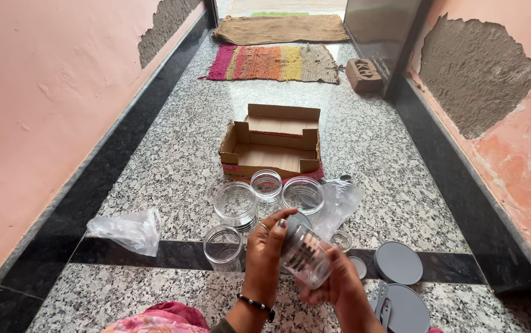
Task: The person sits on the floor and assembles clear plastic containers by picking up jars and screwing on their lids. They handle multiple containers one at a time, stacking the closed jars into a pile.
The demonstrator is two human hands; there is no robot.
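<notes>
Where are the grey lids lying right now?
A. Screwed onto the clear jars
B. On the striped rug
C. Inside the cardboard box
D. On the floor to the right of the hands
D: two round grey lids lie flat on the granite floor to the right of the hands, while the cardboard box holds none and the clear jars on the floor stand open.

- A home passage; speckled granite floor [173, 166] with black border strips runs between pink plastered walls [43, 111], the plaster flaking at 1 o'clock
- Striped woven rug [275, 63] and brown doormat [281, 28] lie at 12 o'clock, before a doorway
</notes>
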